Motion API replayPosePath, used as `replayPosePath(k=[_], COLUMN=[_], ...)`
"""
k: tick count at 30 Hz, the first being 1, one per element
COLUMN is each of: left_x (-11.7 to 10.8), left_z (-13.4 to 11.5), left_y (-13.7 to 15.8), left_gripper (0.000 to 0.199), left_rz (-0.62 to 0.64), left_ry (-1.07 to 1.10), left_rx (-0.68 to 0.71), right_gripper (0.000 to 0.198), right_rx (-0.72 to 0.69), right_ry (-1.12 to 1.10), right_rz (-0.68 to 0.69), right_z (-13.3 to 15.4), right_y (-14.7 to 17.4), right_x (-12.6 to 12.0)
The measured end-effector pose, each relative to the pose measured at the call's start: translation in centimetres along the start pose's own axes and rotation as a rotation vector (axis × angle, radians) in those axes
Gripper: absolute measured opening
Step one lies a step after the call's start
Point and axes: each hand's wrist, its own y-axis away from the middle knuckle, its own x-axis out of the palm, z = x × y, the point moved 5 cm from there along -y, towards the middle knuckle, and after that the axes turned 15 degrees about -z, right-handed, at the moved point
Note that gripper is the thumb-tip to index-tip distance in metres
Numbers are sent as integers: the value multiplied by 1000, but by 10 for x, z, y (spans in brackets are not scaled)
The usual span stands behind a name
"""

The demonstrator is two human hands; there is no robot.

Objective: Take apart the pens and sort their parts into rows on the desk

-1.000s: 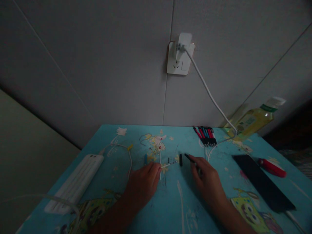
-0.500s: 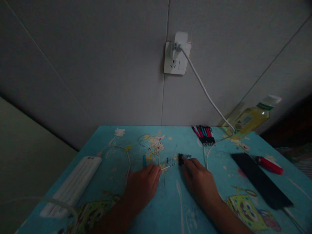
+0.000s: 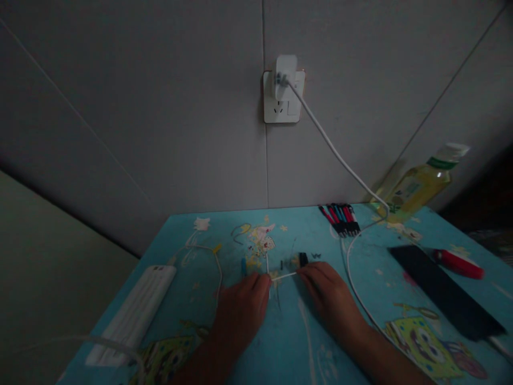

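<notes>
Tabletop's far edge [image 3: 224, 214] lies well beyond left hand [image 3: 245, 300] and right hand [image 3: 327, 291], grips pinching a white stick [image 3: 284, 276].

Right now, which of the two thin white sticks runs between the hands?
The crosswise stick, spanning from the left hand to the right hand; the other stick points away, toward the wall.

Dim light leaves the grey wall [image 3: 180, 117] dull, its panels split by a vertical seam [image 3: 266, 171] behind a white socket plate [image 3: 296, 112]. The turquoise worktop [image 3: 284, 353], printed with cartoon figures, meets it; a pale surface [image 3: 56, 278] stands left.
</notes>
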Motion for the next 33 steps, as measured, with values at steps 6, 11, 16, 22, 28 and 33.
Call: replayPosePath(k=[6,11,16,22,28,33], left_x=[6,6,1,3,0,-6], left_z=[17,22,19,15,-3,-16], left_y=[2,1,-2,1,3,5], left_gripper=[20,33,30,30,31,44], left_rz=[51,214,226,146,109,66], left_ry=[-161,-235,-220,-82,50,114], left_rx=[-41,-117,-131,-144,-63,20], right_gripper=[20,17,15,20,38,31], right_rx=[-28,-94,-121,-151,-243,-199], right_ry=[141,279,381,317,93,63], right_rz=[2,4,17,-13,19,-41], right_z=[-2,4,7,16,31,21], right_y=[0,-6,-15,-13,-1,-2], right_x=[8,26,37,29,28,23])
